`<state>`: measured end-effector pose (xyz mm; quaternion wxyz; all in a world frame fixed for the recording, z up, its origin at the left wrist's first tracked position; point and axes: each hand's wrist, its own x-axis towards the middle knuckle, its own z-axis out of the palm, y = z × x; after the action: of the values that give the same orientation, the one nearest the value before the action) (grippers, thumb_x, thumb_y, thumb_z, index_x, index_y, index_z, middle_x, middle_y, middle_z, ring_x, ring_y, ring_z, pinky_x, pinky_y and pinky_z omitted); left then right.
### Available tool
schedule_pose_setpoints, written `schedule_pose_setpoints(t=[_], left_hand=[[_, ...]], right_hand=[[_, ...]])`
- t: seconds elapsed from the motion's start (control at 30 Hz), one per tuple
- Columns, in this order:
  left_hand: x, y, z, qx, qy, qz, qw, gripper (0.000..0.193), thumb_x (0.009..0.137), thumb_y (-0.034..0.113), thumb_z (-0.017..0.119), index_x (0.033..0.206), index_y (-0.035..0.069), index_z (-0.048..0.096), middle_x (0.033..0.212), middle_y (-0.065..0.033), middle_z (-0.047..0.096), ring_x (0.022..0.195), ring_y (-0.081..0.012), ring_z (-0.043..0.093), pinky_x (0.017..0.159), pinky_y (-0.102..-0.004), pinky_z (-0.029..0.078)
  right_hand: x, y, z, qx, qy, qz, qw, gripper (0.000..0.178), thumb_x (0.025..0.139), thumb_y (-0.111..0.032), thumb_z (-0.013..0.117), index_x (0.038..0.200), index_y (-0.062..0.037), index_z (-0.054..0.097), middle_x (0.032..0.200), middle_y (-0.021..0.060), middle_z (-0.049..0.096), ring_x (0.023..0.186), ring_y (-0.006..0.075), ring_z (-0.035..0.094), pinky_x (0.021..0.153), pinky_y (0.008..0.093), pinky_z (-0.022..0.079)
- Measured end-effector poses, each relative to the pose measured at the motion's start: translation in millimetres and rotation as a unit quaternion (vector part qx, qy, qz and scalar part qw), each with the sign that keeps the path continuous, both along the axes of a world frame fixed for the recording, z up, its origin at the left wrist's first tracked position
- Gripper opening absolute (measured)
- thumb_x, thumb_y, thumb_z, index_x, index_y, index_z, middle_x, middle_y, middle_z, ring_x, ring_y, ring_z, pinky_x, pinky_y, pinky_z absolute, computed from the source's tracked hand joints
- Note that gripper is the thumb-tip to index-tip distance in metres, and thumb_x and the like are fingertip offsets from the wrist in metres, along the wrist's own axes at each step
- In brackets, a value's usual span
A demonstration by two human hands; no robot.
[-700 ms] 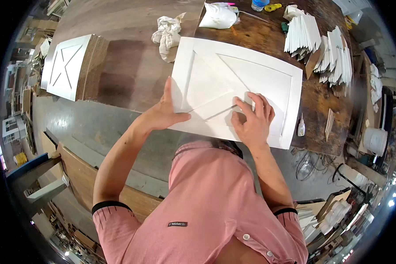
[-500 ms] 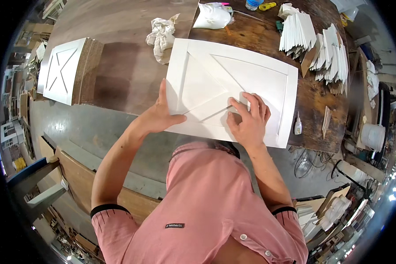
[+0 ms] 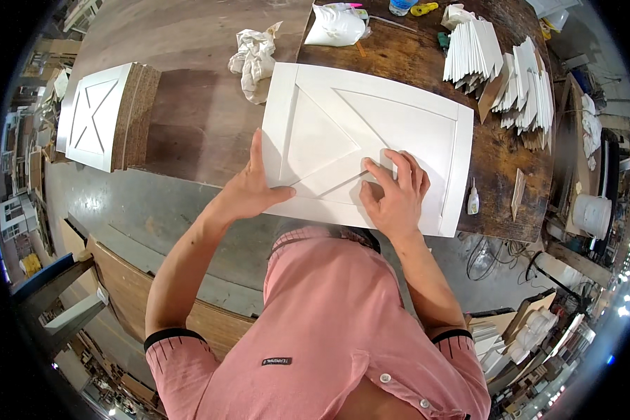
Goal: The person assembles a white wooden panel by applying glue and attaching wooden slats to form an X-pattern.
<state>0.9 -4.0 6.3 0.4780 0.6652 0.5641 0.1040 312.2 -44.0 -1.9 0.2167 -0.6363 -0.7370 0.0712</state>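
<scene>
- We see the panel brightly lit, softly shadowed beside the right hand.
- We catch glare on the floor.
- Our view bends strongly toward its edges.

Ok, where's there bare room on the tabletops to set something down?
Bare brown tabletop lies between the panel stack and the crumpled cloth. A smaller dark patch lies between the white panel, small bottle and white strips. It's crowded upper right, around those strips.

WORN: pink shirt | short sleeves, dark-striped low down, end in black bands | small, dark, pale-lettered rectangular label on the front | two round white buttons | left hand and right hand bare
</scene>
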Motion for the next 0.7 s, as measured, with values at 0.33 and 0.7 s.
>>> schedule_pose_setpoints(t=[0.33, 0.7], left_hand=[[-0.3, 0.0, -1.1, -0.019, -0.003, 0.024, 1.000, 0.134, 0.083, 0.032, 0.085, 0.164, -0.002, -0.017, 0.165, -0.0354, 0.030, 0.151, -0.0435, 0.041, 0.122, -0.0401, 0.035], [2.1, 3.3, 11.9, -0.053, -0.004, 0.030, 0.998, 0.133, 0.084, 0.036, 0.083, 0.165, 0.003, -0.018, 0.165, -0.0344, 0.032, 0.149, -0.0433, 0.044, 0.119, -0.0408, 0.039]], right_hand=[[-1.4, -0.1, 3.0, -0.007, -0.018, -0.003, 1.000, 0.038, 0.083, -0.027, 0.078, 0.121, -0.0259, 0.078, 0.142, 0.0003, 0.053, 0.139, 0.0297, 0.045, 0.122, 0.0598, 0.023], [-2.6, 1.0, -0.1, -0.002, -0.018, -0.007, 1.000, 0.039, 0.079, -0.028, 0.077, 0.118, -0.0318, 0.077, 0.140, 0.0024, 0.053, 0.139, 0.0331, 0.046, 0.121, 0.0685, 0.026]])
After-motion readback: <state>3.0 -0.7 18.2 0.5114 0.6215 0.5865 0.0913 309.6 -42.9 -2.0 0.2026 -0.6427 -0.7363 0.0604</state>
